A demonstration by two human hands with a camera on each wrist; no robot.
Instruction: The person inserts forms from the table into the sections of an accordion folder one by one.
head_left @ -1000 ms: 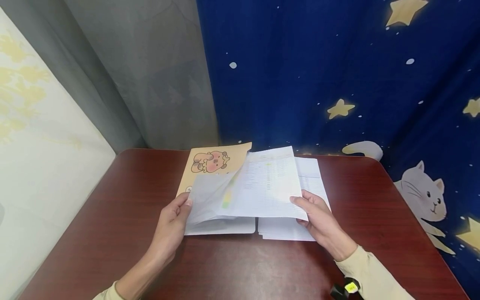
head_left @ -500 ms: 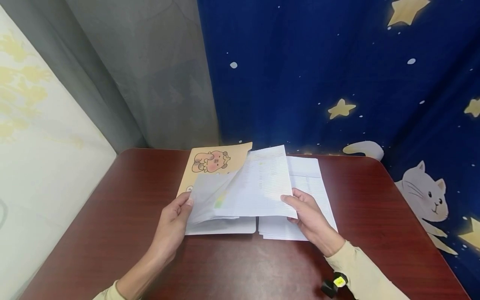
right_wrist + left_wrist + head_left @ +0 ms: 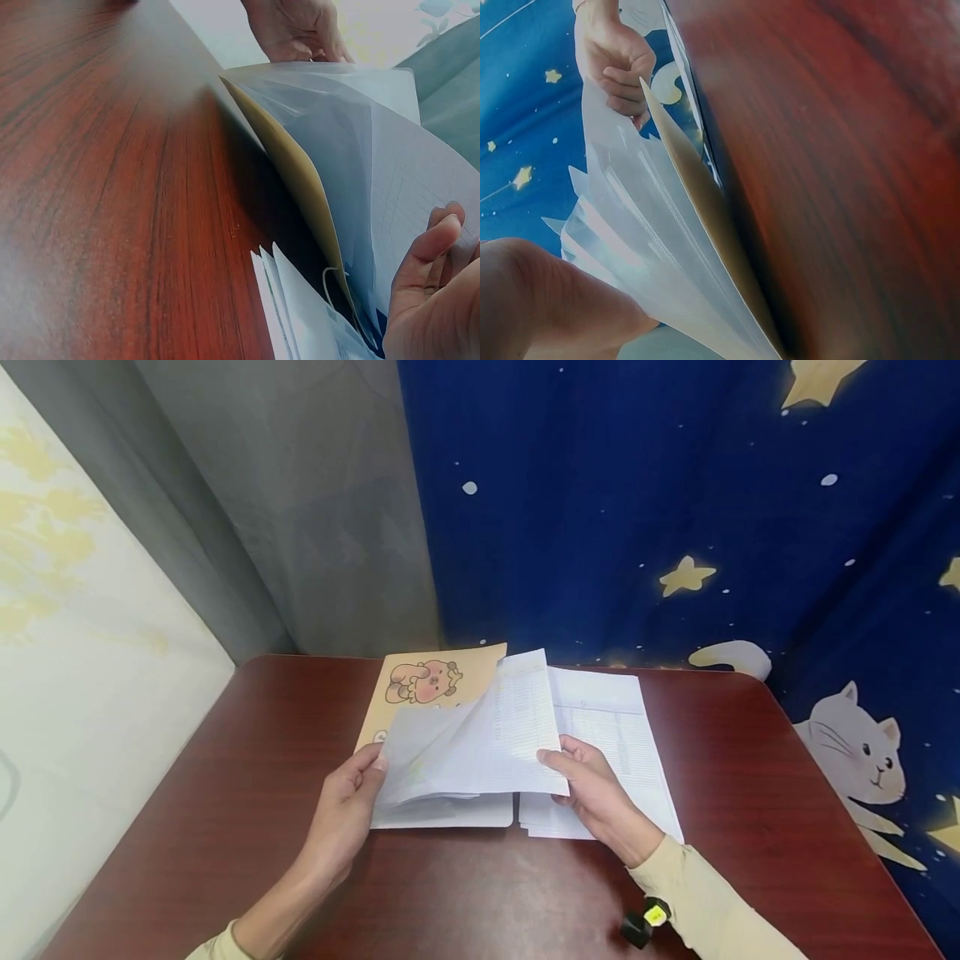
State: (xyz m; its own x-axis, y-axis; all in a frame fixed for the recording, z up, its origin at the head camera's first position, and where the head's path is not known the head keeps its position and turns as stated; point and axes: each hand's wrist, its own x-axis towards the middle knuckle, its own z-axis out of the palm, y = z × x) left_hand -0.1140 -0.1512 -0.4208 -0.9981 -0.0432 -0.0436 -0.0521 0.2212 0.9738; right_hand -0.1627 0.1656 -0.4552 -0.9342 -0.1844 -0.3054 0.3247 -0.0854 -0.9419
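Note:
A display folder (image 3: pixel 375 693) with a tan cover and a cartoon animal lies on the table. My left hand (image 3: pixel 341 814) pinches the near left edge of a translucent plastic sleeve (image 3: pixel 420 731) and lifts it off the folder. Between thumb and fingers of my right hand (image 3: pixel 603 797) is the near right corner of a printed sheet of paper (image 3: pixel 517 735). The sheet's left part lies within the sleeve. In the left wrist view several clear sleeves (image 3: pixel 652 240) fan above the tan cover (image 3: pixel 697 180). The sheet's left edge shows only faintly through the plastic.
A stack of printed papers (image 3: pixel 618 718) lies right of the folder, partly beneath the right hand. The dark red wooden table (image 3: pixel 480 893) carries everything. Behind it hang a grey curtain (image 3: pixel 300 510) and a blue starry curtain (image 3: pixel 585 527). A white wall (image 3: pixel 97 652) stands at the left.
My right hand has moved left with the printed sheet, which slides farther into the sleeve. More of the paper stack now shows at the right. The left hand has stayed nearly still.

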